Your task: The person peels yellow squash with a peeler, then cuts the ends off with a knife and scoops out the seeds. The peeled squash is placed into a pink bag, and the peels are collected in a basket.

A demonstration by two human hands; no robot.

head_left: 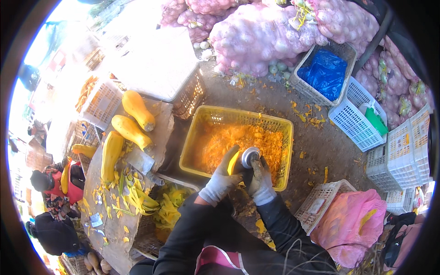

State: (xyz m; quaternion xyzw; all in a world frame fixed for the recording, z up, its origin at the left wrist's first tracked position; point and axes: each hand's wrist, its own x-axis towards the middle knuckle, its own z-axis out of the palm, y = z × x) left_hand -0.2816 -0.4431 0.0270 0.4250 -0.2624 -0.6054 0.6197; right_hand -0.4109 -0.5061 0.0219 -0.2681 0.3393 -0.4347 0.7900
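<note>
My left hand (220,184), in a dirty grey-white glove, holds a yellow squash piece (233,163). My gloved right hand (260,184) grips a round metal-rimmed tool (249,156) close against that piece; the exact contact is hidden. Both hands are over the near side of a yellow plastic crate (289,151). Orange squash shreds (237,134) cover much of the crate's bottom. To the left, whole yellow squashes (112,156) lie on a worn board (118,237), near a broad metal blade (141,161) and squash peelings (139,197).
A crate of peelings (172,206) stands near my left arm. Pink mesh sacks of onions (257,37) line the back. White crates (359,113) and a pink mesh sack (354,223) are at right. Two other people (56,230) are at the far left.
</note>
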